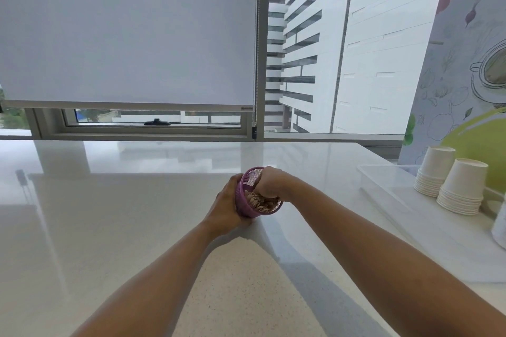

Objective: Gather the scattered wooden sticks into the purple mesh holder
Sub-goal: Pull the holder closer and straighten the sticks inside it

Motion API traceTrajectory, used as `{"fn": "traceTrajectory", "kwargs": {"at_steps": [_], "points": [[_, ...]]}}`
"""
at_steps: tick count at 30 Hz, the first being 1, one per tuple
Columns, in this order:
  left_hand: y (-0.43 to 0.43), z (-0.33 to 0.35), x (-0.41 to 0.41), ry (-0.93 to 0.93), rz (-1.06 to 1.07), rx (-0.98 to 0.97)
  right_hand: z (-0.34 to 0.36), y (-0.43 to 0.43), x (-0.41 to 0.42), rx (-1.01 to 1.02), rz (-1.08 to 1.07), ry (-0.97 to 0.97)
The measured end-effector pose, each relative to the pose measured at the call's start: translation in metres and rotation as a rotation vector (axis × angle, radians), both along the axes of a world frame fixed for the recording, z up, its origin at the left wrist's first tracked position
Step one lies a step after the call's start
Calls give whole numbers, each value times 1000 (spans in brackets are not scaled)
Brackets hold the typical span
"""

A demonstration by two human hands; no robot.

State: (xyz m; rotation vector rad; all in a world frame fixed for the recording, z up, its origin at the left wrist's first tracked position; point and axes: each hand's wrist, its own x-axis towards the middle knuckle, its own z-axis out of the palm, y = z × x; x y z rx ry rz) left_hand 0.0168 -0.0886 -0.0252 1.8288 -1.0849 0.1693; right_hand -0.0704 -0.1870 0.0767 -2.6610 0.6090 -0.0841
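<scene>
The purple mesh holder [250, 180] stands on the white counter [109, 200], tilted toward me so its mouth shows. Several wooden sticks [258, 201] fill it, their rounded ends visible inside. My left hand [226, 205] wraps around the holder's left side and grips it. My right hand [269, 183] reaches over the rim from the right with its fingers curled down onto the stick ends. No loose sticks show on the counter.
A clear plastic tray [388, 186] lies at the right, with two stacks of white paper cups [462, 186] on it. A window with a lowered blind [128, 30] runs along the counter's far edge. An illustrated wall [465, 76] stands at the right.
</scene>
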Motion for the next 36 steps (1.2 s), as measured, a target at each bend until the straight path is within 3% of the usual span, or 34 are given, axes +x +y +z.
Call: {"fn": "traceTrajectory", "kwargs": {"at_steps": [7,15,19,23,29,32,36], "points": [[-1,-1,1,56,-4,-41,1,-4,2,-176,46,-19],[-2,-1,6,49,-22,-5,12,-3,-2,10,207,-36],[-2,0,7,54,6,17,5,-1,-6,-16,248,107],[-4,-1,8,61,14,29,9,-3,-5,33,256,23],[-2,0,8,72,26,34,11,-8,-8,4,370,96],[-3,1,7,84,51,22,13,-13,-8,34,340,-122],[-3,4,3,96,138,35,8,-29,-9,178,76,-662]]}}
